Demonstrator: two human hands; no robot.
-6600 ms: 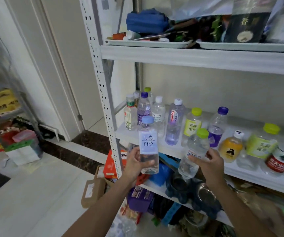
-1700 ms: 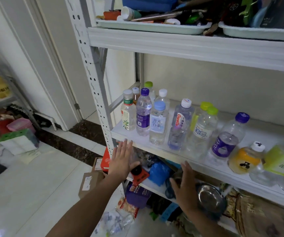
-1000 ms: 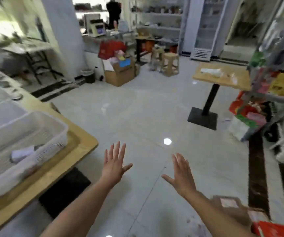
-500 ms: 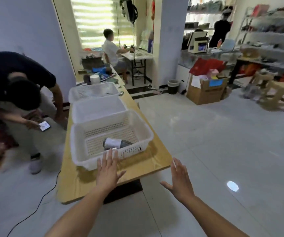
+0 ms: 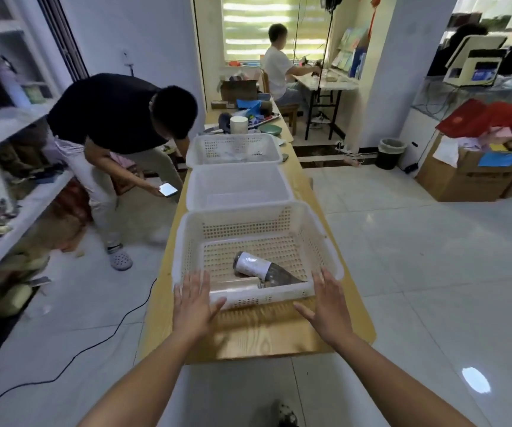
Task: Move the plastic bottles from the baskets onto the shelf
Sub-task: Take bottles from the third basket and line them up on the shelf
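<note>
Camera closing on bench (image 5: 248, 337), shelf dropping out of view; nearest basket (image 5: 181, 241) looming below. Inside basket, dark labelled bottle (image 5: 258, 266) lying on its side, awaiting pickup. Reaching at basket's near wall: left hand (image 5: 191, 303), right hand (image 5: 327, 306), each grip spread apart, holding nothing.

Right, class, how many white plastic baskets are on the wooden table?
3, in a row along the table: the nearest basket, holding a labelled bottle; the middle basket behind it; the far basket beyond.

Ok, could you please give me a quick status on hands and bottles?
Left hand and right hand open, empty, before nearest basket. Labelled bottle lying inside. Nothing blocking it.
</note>
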